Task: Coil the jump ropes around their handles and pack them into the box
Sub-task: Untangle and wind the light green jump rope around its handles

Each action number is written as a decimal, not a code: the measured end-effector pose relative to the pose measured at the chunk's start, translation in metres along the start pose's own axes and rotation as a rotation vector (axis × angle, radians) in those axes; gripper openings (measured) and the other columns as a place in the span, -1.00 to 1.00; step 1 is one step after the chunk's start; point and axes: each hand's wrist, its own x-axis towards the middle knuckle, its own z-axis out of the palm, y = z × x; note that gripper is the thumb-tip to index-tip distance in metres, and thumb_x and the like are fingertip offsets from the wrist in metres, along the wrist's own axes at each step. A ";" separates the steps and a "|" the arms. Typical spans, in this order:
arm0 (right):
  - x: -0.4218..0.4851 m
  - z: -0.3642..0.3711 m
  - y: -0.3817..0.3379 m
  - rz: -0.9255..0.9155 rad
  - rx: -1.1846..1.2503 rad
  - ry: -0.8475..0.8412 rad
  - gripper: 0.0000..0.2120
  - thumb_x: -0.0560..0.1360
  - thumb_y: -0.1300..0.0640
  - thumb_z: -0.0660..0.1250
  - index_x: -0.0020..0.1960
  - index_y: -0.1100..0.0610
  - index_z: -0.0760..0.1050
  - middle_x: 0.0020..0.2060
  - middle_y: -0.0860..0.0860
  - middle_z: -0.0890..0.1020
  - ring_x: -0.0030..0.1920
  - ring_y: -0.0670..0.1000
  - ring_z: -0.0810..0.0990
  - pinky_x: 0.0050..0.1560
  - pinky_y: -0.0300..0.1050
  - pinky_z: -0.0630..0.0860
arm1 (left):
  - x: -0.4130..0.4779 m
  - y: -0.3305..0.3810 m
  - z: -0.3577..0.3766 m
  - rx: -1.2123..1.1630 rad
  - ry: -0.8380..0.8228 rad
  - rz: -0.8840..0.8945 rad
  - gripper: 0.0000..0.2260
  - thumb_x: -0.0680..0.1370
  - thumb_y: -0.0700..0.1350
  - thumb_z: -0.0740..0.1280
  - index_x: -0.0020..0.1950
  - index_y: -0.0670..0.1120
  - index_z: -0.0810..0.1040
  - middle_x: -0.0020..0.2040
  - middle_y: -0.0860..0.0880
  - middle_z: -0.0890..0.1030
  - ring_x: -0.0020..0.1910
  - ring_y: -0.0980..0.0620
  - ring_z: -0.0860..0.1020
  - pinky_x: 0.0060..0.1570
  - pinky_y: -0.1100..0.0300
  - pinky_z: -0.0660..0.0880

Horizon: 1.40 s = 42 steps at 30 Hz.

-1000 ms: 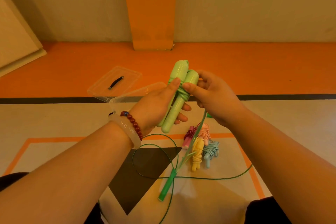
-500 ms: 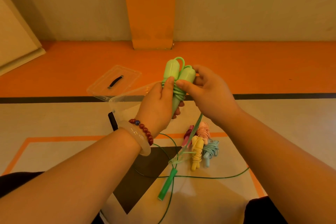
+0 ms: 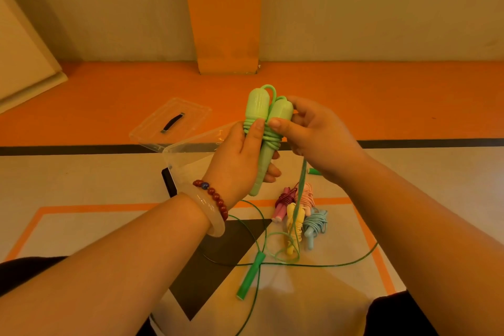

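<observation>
From the left: a clear lid (image 3: pixel 174 120) lies on the floor (image 3: pixel 81 185) by the open box (image 3: pixel 191 157). My left hand (image 3: pixel 240 155) wraps its fingers round the pale green handles (image 3: pixel 266 117), thumb pressed on the coils. My right hand (image 3: pixel 321 142) pinches their tops between thumb and fingers, and loose cord (image 3: pixel 302 180) trails beneath. The handles look light, hard and smooth (likely slippery), and the cord looks springy, so I'd hold at the wrapped waist. Wound ropes (image 3: pixel 300 213) lie below.
</observation>
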 end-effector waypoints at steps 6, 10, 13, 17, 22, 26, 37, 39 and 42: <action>-0.001 -0.003 0.002 -0.017 -0.092 -0.018 -0.75 0.55 0.14 0.31 0.22 0.09 0.51 -0.22 0.01 0.62 -0.40 -0.20 0.45 -0.36 -0.31 0.40 | 0.005 -0.001 -0.002 0.042 0.050 0.044 -0.78 0.66 0.06 0.09 -0.04 -0.03 0.41 -0.35 -0.05 0.58 -0.51 0.01 0.53 -0.47 0.16 0.51; -0.002 -0.003 0.010 0.033 -0.117 0.018 -0.86 0.55 0.08 0.31 0.03 0.06 0.62 -0.43 -0.05 0.57 -0.46 -0.15 0.39 -0.42 -0.29 0.35 | 0.009 0.003 -0.005 -0.046 0.109 0.040 -0.74 0.66 0.05 0.09 -0.06 -0.07 0.44 -0.39 -0.03 0.59 -0.54 0.05 0.51 -0.53 0.21 0.47; -0.003 0.000 0.015 0.078 0.023 0.056 -0.76 0.47 0.02 0.34 -0.11 0.20 0.61 -0.27 0.21 0.64 -0.49 -0.08 0.32 -0.45 -0.21 0.25 | 0.010 0.008 -0.008 -0.118 0.093 -0.013 -0.67 0.65 0.10 0.07 -0.02 -0.09 0.49 -0.36 -0.09 0.61 -0.52 0.03 0.53 -0.52 0.20 0.48; 0.000 0.003 0.013 0.147 0.291 -0.006 -0.79 0.42 0.09 0.34 0.03 0.12 0.50 -0.32 -0.06 0.60 -0.53 -0.10 0.26 -0.46 -0.19 0.13 | 0.009 0.008 -0.012 -0.197 -0.015 -0.132 -0.50 0.62 0.22 -0.02 -0.02 -0.10 0.56 -0.40 -0.06 0.60 -0.48 0.02 0.55 -0.50 0.20 0.47; -0.003 -0.005 0.010 0.193 0.353 -0.234 -0.69 0.44 0.12 0.26 0.18 0.09 0.50 -0.40 -0.13 0.54 -0.56 -0.17 0.23 -0.46 -0.24 0.08 | 0.007 0.010 -0.016 -0.146 -0.157 -0.210 -0.38 0.59 0.28 -0.08 -0.09 -0.18 0.55 -0.42 -0.10 0.58 -0.47 -0.02 0.57 -0.48 0.20 0.50; -0.006 -0.003 0.012 0.074 0.257 -0.177 -0.66 0.41 0.11 0.29 0.17 0.13 0.52 -0.41 -0.15 0.59 -0.54 -0.16 0.22 -0.45 -0.22 0.11 | 0.010 0.017 -0.024 0.027 -0.149 -0.200 -0.37 0.58 0.29 -0.05 -0.07 -0.18 0.59 -0.38 -0.14 0.63 -0.39 -0.08 0.64 -0.39 0.11 0.60; -0.004 0.018 0.013 0.092 0.239 0.100 -0.82 0.52 0.17 0.33 0.10 0.07 0.62 -0.48 -0.04 0.52 -0.51 -0.09 0.22 -0.48 -0.22 0.14 | 0.012 0.002 -0.027 0.551 0.316 0.500 -0.69 0.65 -0.03 0.19 -0.30 0.09 0.46 -0.45 0.12 0.40 -0.43 0.25 0.41 -0.43 0.41 0.27; -0.005 0.020 0.013 0.094 0.127 0.158 -0.85 0.51 0.13 0.37 0.05 0.05 0.65 -0.36 0.09 0.63 -0.48 -0.06 0.31 -0.51 -0.28 0.24 | 0.008 0.003 -0.022 0.579 0.213 0.439 -0.66 0.64 0.07 0.15 -0.35 0.11 0.39 -0.51 0.09 0.36 -0.47 0.21 0.39 -0.48 0.35 0.26; -0.009 0.019 0.012 0.077 -0.026 0.200 -0.87 0.52 0.10 0.37 0.02 0.07 0.66 -0.25 0.21 0.68 -0.52 -0.14 0.33 -0.51 -0.32 0.29 | 0.009 -0.001 -0.016 0.583 0.075 0.299 -0.67 0.59 0.21 0.09 -0.25 0.08 0.42 -0.42 0.11 0.43 -0.40 0.21 0.44 -0.41 0.36 0.31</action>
